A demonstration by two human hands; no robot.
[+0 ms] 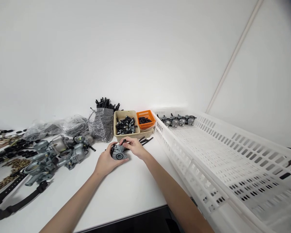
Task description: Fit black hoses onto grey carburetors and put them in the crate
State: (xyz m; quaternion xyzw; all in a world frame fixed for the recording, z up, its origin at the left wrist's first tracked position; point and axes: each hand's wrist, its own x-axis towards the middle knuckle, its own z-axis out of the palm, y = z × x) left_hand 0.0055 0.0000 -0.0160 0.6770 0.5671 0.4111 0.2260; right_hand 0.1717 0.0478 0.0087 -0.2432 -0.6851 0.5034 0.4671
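Observation:
My left hand (107,161) is wrapped round the side of a small grey metal carburetor (119,156), whose round bore faces me just above the white table. At its top, the fingertips of my right hand (135,148) are closed on a small black part (124,141); whether it is joined to the carburetor I cannot tell. Several black tubes (146,141) lie on the table just beyond my right hand. Behind stands a beige bin (114,129) of black and silver parts, beside an orange basket (145,114) with black pieces in it.
To the right, a large white perforated crate (191,168) holds several carburetors (181,120) at its far end. More carburetors (63,152) crowd the left, near brass pieces (19,165) and a black strap (24,202). A bubble-wrap bag (101,124) holds black tubes.

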